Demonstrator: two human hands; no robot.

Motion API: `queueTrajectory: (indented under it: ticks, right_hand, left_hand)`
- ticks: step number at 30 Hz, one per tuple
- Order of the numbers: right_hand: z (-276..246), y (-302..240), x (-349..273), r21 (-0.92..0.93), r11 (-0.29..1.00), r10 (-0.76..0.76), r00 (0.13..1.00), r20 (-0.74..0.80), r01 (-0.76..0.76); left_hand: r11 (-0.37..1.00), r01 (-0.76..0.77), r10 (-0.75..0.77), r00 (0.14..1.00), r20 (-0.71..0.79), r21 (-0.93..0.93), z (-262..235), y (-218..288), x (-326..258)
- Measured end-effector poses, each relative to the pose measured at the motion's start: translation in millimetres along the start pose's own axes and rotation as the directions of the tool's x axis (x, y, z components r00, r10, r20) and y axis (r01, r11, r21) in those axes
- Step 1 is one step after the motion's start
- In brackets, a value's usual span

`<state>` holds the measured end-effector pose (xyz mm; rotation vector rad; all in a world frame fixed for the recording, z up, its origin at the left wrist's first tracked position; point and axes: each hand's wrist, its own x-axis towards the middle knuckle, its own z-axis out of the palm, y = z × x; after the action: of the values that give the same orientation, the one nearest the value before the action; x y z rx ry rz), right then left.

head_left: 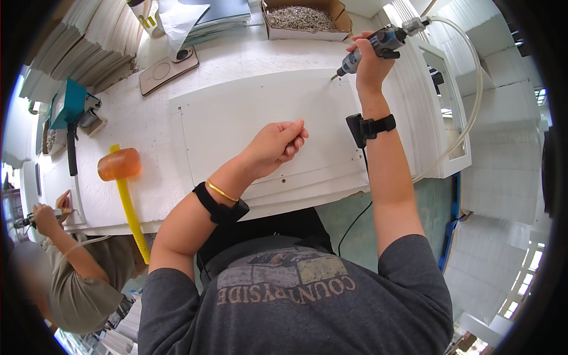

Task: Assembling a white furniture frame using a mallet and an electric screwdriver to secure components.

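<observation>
- Currently I have the right hand (374, 62) gripping a pneumatic screwdriver (387, 40), fingers wrapped around its body.
- Bit angled down at the far right corner of the white panel (236, 106); I can't tell if it touches.
- Panel lies flat on the worktop (155, 148), close to the near edge, small dark spots along its margins.
- Left hand (275, 148) is over the panel's middle, fingers curled together, thumb laid along them; I can't tell whether they pinch anything.
- Amber-headed mallet (122, 168) left of the panel, yellow handle overhanging the worktop's near edge.
- Smartphone (168, 70) beyond the panel's far left corner.
- Cardboard box (307, 35) of small metal pieces at the worktop's far edge.
</observation>
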<state>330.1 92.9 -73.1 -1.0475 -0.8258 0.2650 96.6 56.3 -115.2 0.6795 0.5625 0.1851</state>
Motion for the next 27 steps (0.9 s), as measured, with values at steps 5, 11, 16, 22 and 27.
queueTrajectory:
  ticks: [5,11,16,22,27]
  right_hand:
    - [-5.1,-4.3,2.3,0.011,0.999,0.039,0.996,0.079,-0.040]
    - [-9.4,-31.6,-4.0,0.097,0.995,-0.053,0.959,0.279,0.027]
    - [-9.6,-86.9,-40.8,0.370,0.925,-0.051,0.937,0.346,-0.087]
    - [-17.8,-114.2,-68.6,0.426,0.898,-0.057,0.928,0.368,-0.114]
    - [-19.1,-123.3,-78.5,0.364,0.929,-0.084,0.926,0.367,-0.060]
  left_hand:
    - [0.996,-0.057,0.052,0.995,-0.080,-0.061,-7.3,5.4,9.5]
    - [0.991,-0.107,0.100,0.990,-0.100,-0.075,-1.7,13.5,7.3]
    - [0.983,-0.152,0.144,0.987,-0.075,-0.107,2.1,14.3,8.9]
    - [0.983,-0.132,0.134,0.991,0.002,-0.124,1.7,10.8,15.2]
    - [0.968,-0.138,0.152,0.987,0.049,-0.208,5.8,7.9,17.8]
